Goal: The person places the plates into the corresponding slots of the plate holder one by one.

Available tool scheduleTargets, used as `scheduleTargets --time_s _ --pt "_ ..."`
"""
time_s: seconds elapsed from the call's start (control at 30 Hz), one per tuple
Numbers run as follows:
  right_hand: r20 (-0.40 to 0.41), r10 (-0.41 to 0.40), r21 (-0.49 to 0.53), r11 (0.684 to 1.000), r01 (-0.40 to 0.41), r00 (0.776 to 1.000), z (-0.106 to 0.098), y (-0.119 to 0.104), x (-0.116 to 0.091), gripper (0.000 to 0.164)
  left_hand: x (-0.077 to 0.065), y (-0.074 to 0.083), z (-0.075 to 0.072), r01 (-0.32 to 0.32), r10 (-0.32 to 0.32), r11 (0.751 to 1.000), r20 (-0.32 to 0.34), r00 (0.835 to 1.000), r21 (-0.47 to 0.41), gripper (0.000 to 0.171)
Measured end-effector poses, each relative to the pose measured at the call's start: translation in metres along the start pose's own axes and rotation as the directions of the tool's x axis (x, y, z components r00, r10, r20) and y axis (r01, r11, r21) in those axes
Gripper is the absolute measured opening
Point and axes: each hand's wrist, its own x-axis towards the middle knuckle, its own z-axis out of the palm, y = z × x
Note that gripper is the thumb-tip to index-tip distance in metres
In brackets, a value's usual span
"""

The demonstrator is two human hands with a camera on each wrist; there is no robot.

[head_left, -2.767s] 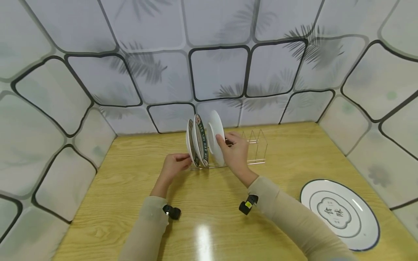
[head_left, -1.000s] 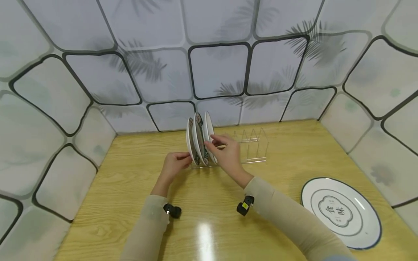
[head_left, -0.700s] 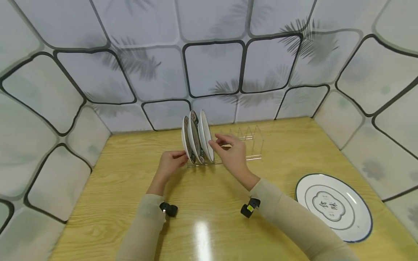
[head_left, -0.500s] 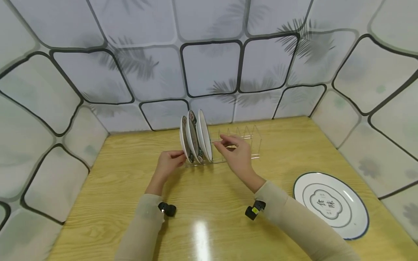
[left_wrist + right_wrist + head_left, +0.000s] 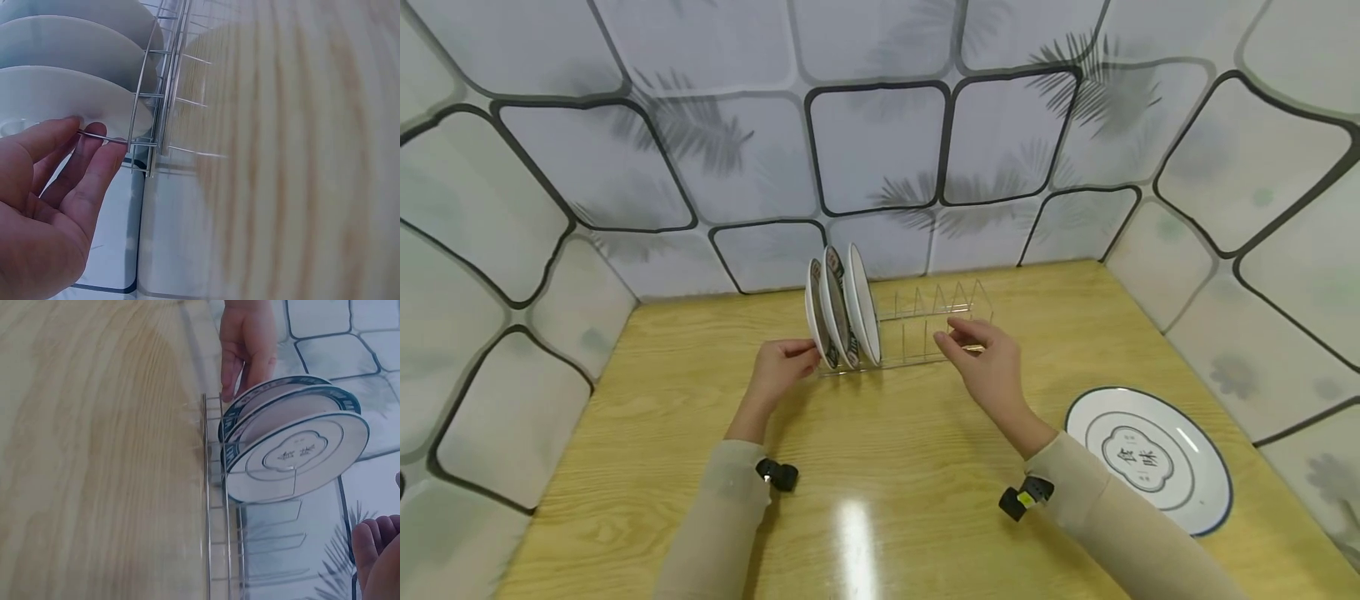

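Rack (image 5: 917, 363) of thin wire, its left end holding a left plate (image 5: 816, 312), a middle plate (image 5: 839, 310) and a right plate (image 5: 862, 308) on edge. Left grip (image 5: 778, 367): thumb and fingers pinch an end wire of the rack, just beside the left plate; whether a fingertip also touches that plate is hard to tell. Right grip (image 5: 988, 358): fingers bent, thumb and fingertip parted, nothing held, near the rack and apart from the right plate.

Step in hand, as judged: steadying the rack. A light, even pinch low on the wire should serve best, with fingertips off the rim so that no plate is nudged. The right grip does well to avoid the upright wires, since a knock could slide the rack or rattle its load. Seating looks sound, though the lower edges are partly hidden and merit a check.

Appearance: the right plate is white, with a dark rim, thin rings and lettering in a flower-shaped frame. The middle and left plates have broader, patterned dark borders; their backs are plain white. All three lean slightly leftward in the head view. A flat plate (image 5: 1148, 458), similarly lettered and blue-rimmed, lies face up on the worktop (image 5: 910, 450), well apart to the right.
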Motion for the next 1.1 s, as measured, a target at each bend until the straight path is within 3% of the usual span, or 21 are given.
scheduleTargets --time_s 0.47,0.8,1.1 --pt "-0.024 0.112 -0.215 0.970 -0.114 0.993 -0.064 0.016 -0.027 0.042 0.000 0.003 0.001 0.009 -0.008 1.000 -0.011 1.000 0.017 0.026" --pt "-0.050 0.250 -0.357 0.900 -0.251 0.967 -0.098 0.030 -0.058 0.051 -0.003 0.005 0.002 0.009 -0.009 1.000 -0.014 1.000 0.019 0.026" --pt "0.023 0.255 -0.525 0.826 -0.206 0.967 -0.120 0.041 -0.081 0.052 -0.002 0.003 0.003 0.022 -0.022 1.000 -0.009 1.000 -0.008 0.027"
